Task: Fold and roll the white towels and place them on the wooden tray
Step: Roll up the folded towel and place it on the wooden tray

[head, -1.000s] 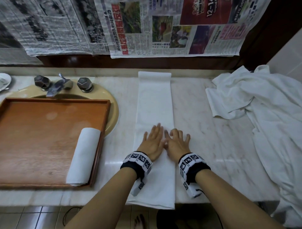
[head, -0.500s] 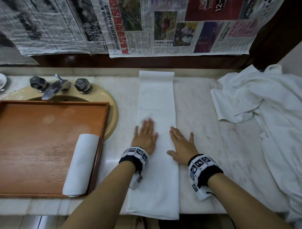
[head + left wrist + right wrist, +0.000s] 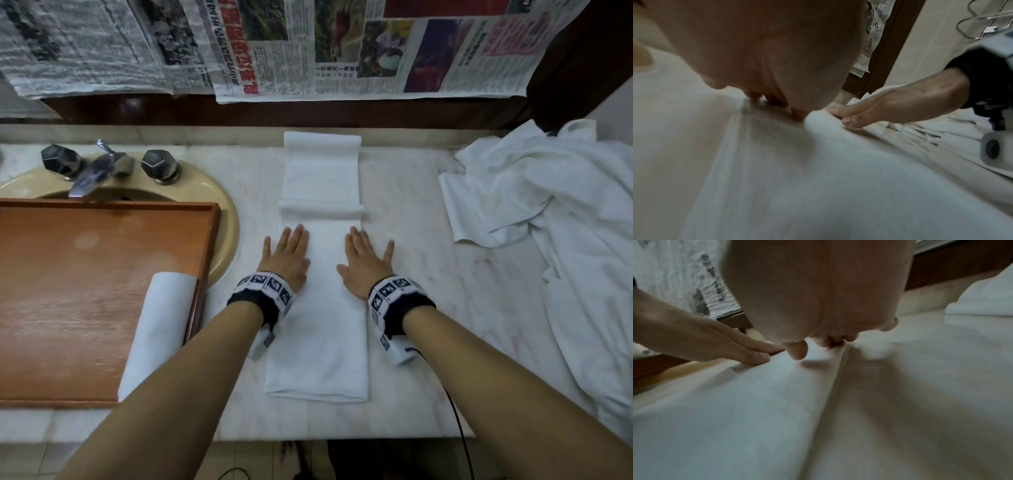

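White towel (image 3: 322, 329) under both palms.

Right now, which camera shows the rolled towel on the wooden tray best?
The head view: the rolled towel lies along the wooden tray's right edge, partly behind the left forearm. Neither wrist view shows it.

White folded towel (image 3: 322, 308) on pale veined marble desk (image 3: 428, 274); reddish-brown wooden tray (image 3: 85, 291) at left; beige sink (image 3: 226, 219); black-and-white checker-patterned wristbands (image 3: 263, 291).
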`<state>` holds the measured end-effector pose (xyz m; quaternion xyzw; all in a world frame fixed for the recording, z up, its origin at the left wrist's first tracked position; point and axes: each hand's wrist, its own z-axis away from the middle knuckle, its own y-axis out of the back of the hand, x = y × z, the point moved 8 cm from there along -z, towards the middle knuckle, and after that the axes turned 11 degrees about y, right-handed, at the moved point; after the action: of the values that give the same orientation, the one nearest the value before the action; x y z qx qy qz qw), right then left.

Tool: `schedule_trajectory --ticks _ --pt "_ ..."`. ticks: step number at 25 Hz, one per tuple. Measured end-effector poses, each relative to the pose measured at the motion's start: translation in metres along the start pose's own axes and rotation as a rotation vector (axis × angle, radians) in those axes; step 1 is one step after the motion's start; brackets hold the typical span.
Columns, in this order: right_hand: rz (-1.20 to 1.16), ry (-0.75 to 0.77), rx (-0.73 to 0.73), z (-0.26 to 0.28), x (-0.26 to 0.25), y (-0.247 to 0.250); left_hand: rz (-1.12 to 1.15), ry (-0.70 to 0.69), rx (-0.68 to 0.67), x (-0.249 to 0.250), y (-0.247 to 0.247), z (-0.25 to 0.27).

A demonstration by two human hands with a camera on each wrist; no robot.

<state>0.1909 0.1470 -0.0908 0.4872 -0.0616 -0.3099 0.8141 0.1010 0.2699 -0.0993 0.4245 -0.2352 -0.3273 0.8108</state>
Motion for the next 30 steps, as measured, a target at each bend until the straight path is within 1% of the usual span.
schedule_trajectory --ticks 1,2,4,5,6,8,9,10,12,13,14,15,17,18,19,20,21,22,23,24,27,28,29,30 --pt "-0.002 0.025 0.023 0.003 -0.006 0.004 0.002 0.008 0.013 0.006 0.005 0.003" --pt "0.004 0.081 0.04 0.012 -0.018 0.001 0.005 -0.027 0.024 0.014 0.003 0.014" --pt "0.065 0.2 0.019 0.043 -0.038 -0.031 -0.045 -0.172 0.01 0.024 -0.027 0.054" --pt "0.081 0.212 -0.012 0.06 -0.037 -0.051 -0.059 -0.212 -0.002 0.016 -0.044 0.073" --pt "0.071 0.158 -0.028 0.073 -0.027 -0.067 -0.04 -0.183 -0.003 -0.004 -0.056 0.083" --pt "-0.041 -0.092 0.003 0.089 0.008 -0.075 0.108 0.059 0.02 -0.051 -0.056 0.082" --pt "-0.093 -0.182 0.013 0.097 0.014 -0.076 0.142 0.124 0.022 -0.06 -0.053 0.086" --pt "-0.114 -0.169 0.026 0.101 0.005 -0.078 0.16 0.077 0.027 -0.051 -0.052 0.094" --pt "-0.037 0.04 0.062 0.109 -0.038 -0.089 0.106 -0.187 0.051 -0.005 -0.065 0.126" --pt "-0.014 0.121 0.056 0.116 -0.054 -0.1 0.07 -0.273 0.039 0.008 -0.078 0.142" --pt "-0.01 0.134 0.053 0.124 -0.057 -0.11 0.021 -0.292 0.042 0.004 -0.091 0.151" --pt "-0.018 0.081 0.061 0.13 -0.045 -0.116 -0.011 -0.238 0.06 -0.012 -0.1 0.15" --pt "-0.044 -0.093 0.068 0.144 -0.015 -0.121 0.024 -0.019 0.064 -0.058 -0.104 0.146" --pt "-0.039 -0.151 0.082 0.149 -0.008 -0.117 0.047 0.051 0.072 -0.072 -0.1 0.146" --pt "-0.026 -0.153 0.115 0.151 -0.013 -0.113 0.064 0.049 0.09 -0.073 -0.097 0.148" --pt "-0.025 -0.101 0.156 0.15 -0.029 -0.109 0.084 -0.029 0.108 -0.061 -0.095 0.154" --pt "-0.018 -0.015 0.186 0.148 -0.05 -0.108 0.08 -0.144 0.113 -0.043 -0.097 0.163" --pt "-0.007 0.07 0.183 0.147 -0.069 -0.113 0.062 -0.243 0.094 -0.027 -0.104 0.173" --pt "0.006 0.124 0.153 0.147 -0.08 -0.122 0.025 -0.3 0.077 -0.018 -0.113 0.18" --pt "0.014 0.137 0.128 0.15 -0.081 -0.13 -0.022 -0.305 0.081 -0.02 -0.121 0.186" --pt "0.016 0.009 0.105 0.155 -0.047 -0.133 -0.007 -0.177 0.093 -0.052 -0.119 0.181" --pt "0.031 -0.01 0.09 0.157 -0.041 -0.129 0.003 -0.153 0.1 -0.057 -0.112 0.18" --pt "0.044 0.0 0.099 0.157 -0.04 -0.125 0.02 -0.161 0.149 -0.057 -0.102 0.18" --pt "0.031 0.041 0.146 0.158 -0.045 -0.117 0.075 -0.203 0.232 -0.053 -0.09 0.182"
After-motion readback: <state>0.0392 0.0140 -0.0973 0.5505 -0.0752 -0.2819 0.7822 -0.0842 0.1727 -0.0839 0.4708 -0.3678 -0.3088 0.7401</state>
